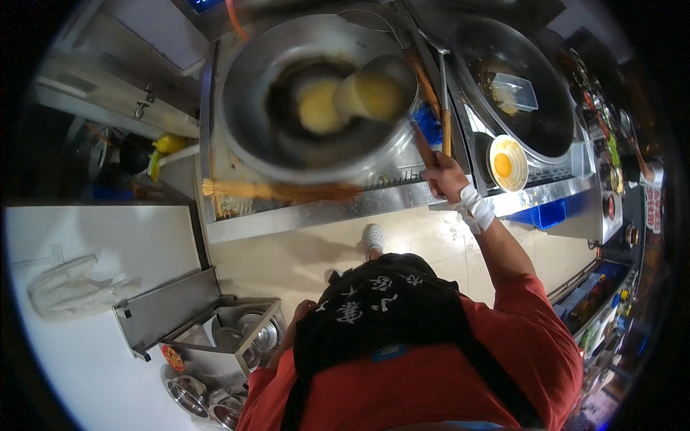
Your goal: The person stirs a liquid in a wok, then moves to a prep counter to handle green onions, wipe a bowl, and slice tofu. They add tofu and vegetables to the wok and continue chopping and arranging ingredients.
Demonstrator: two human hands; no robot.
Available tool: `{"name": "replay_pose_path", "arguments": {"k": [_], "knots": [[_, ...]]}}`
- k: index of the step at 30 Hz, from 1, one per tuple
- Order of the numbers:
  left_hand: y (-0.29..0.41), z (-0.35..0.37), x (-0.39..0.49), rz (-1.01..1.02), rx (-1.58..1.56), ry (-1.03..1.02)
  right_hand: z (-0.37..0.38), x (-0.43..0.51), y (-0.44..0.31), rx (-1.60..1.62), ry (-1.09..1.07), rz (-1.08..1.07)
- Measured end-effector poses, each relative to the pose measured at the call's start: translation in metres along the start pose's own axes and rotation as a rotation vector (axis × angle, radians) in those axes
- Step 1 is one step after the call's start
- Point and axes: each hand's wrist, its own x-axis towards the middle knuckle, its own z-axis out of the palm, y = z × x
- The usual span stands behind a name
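My right hand [446, 175], its wrist wrapped in white cloth, grips the wooden handle of a large ladle [388, 89]. Yellowish liquid fills the ladle's bowl, which is blurred and tilts over the big wok [248, 124] on the left. A yellow pool [322, 106] lies in the dark middle of that wok. Beside the apron [388, 301], my left hand [306, 308] hangs low; only part of it shows, and its fingers cannot be made out.
Right of the wok, a white bowl [517, 161] holds an egg yolk. A second wok [555, 118] contains a clear plastic container [517, 91]. A bamboo brush [259, 191] lies along the stove front. An open steel cabinet [205, 355] with metal bowls stands lower left.
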Motion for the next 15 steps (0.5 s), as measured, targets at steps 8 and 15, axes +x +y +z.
{"name": "replay_pose_path", "arguments": {"k": [8,15], "knots": [[0.009,0.005,0.035,0.023,0.23,-0.026,0.0,0.049,-0.034,-0.083,-0.014,-0.152],[0.021,-0.004,0.028,0.065,0.113,0.157,-0.012,0.061,-0.066,-0.022,-0.017,-0.198]]}}
